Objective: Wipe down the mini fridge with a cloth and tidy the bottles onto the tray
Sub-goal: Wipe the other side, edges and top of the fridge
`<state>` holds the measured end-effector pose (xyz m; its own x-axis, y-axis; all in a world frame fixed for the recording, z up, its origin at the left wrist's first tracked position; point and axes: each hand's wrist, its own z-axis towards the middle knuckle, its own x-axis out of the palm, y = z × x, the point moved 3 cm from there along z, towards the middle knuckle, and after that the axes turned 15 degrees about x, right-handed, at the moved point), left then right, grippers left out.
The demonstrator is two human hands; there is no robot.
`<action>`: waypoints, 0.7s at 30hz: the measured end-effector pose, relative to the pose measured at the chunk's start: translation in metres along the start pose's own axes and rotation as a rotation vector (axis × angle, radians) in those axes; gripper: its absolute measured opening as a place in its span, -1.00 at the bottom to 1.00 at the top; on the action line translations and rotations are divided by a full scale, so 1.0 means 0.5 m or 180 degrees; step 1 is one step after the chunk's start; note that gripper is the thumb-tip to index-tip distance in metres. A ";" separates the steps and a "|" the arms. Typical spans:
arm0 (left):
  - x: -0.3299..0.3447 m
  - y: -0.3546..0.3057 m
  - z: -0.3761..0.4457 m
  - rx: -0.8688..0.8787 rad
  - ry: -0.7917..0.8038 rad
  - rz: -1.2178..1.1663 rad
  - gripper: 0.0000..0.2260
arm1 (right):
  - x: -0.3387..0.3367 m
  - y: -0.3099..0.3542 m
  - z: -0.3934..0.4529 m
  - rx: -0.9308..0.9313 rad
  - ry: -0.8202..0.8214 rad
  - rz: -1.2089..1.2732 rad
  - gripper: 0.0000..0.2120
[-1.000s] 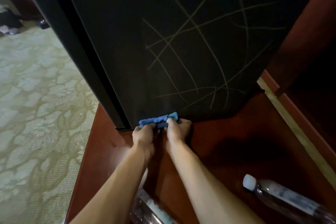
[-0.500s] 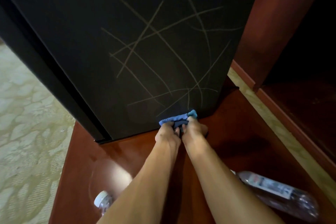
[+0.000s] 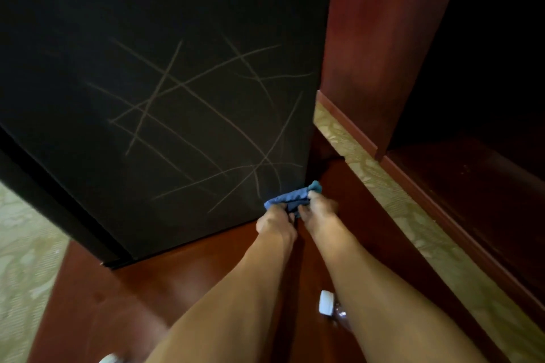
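A black mini fridge (image 3: 165,68) fills the upper left, its side marked with pale crossing scratch lines. A bunched blue cloth (image 3: 293,197) is pressed against the fridge's lower right corner. My left hand (image 3: 275,219) and my right hand (image 3: 320,209) both grip the cloth, side by side. A clear bottle with a white cap (image 3: 326,306) lies on the red-brown wooden surface (image 3: 177,289), mostly hidden behind my right forearm. Another white cap (image 3: 109,359) peeks in at the bottom edge. No tray is in view.
Patterned beige carpet (image 3: 26,259) lies to the left and in a strip (image 3: 413,230) to the right. A dark red wooden cabinet (image 3: 383,38) with an open low shelf (image 3: 472,186) stands right of the fridge.
Both hands have slid the cloth rightward along the fridge's bottom edge to its right corner. The view has shifted, so the right bottle now sits behind my right forearm.
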<state>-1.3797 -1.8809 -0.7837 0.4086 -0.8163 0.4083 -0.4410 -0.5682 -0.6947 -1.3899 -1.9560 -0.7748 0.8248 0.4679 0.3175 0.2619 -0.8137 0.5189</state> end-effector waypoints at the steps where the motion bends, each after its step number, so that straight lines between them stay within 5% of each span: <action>1: 0.006 0.005 -0.002 -0.0006 0.0028 0.0019 -0.72 | -0.002 0.002 -0.005 0.0052 0.0069 0.0021 -0.71; 6: 0.047 -0.002 -0.036 -0.0122 0.0452 0.0050 -0.94 | 0.014 0.036 -0.029 -0.0124 0.0367 -0.0170 -0.80; 13: 0.045 -0.017 -0.046 -0.0026 -0.0061 -0.0285 -0.84 | 0.004 0.041 -0.030 -0.0048 0.0524 -0.0252 -0.85; 21: 0.110 -0.103 -0.118 0.0120 0.0104 -0.0653 -0.95 | 0.046 0.122 -0.110 -0.0390 0.0902 0.0054 -0.85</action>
<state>-1.3817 -1.9027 -0.6905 0.4603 -0.6872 0.5620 -0.3209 -0.7191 -0.6164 -1.3823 -1.9759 -0.6922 0.6514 0.5462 0.5266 0.1727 -0.7826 0.5981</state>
